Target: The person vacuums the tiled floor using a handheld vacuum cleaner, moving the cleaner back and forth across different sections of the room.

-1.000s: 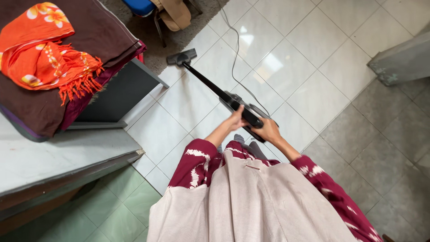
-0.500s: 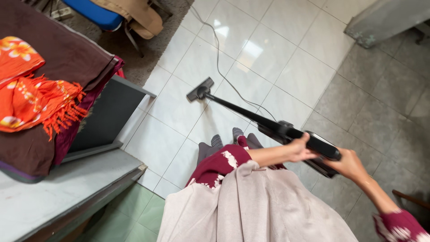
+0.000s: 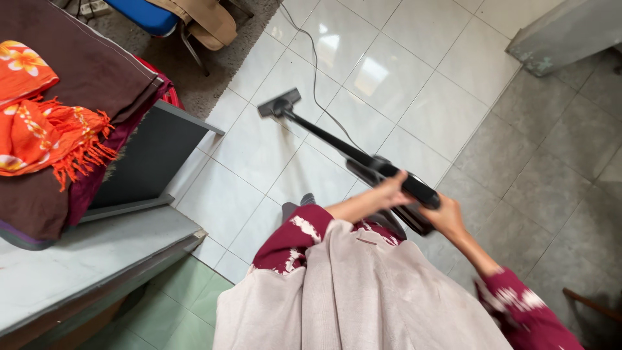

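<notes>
I hold a black stick vacuum cleaner [image 3: 363,162] with both hands. My left hand [image 3: 392,192] grips the handle's forward part. Just behind it, my right hand [image 3: 442,212] is closed on the rear of the handle. The wand slopes down and away to the floor head [image 3: 278,104], which rests on the white tiles near the edge of a dark rug [image 3: 214,58]. A thin power cord [image 3: 315,71] trails across the tiles from the far side towards the vacuum body.
At left stands a grey bench [image 3: 84,253] with a brown blanket [image 3: 84,71] and an orange fringed cloth [image 3: 45,123] on it. A blue chair with a tan bag [image 3: 201,19] stands on the rug. A grey ledge [image 3: 564,32] is at upper right.
The vacuum's head has slid forward and to the left towards the rug. Both hands have pushed forward with the handle and come back closer to my body's middle.
</notes>
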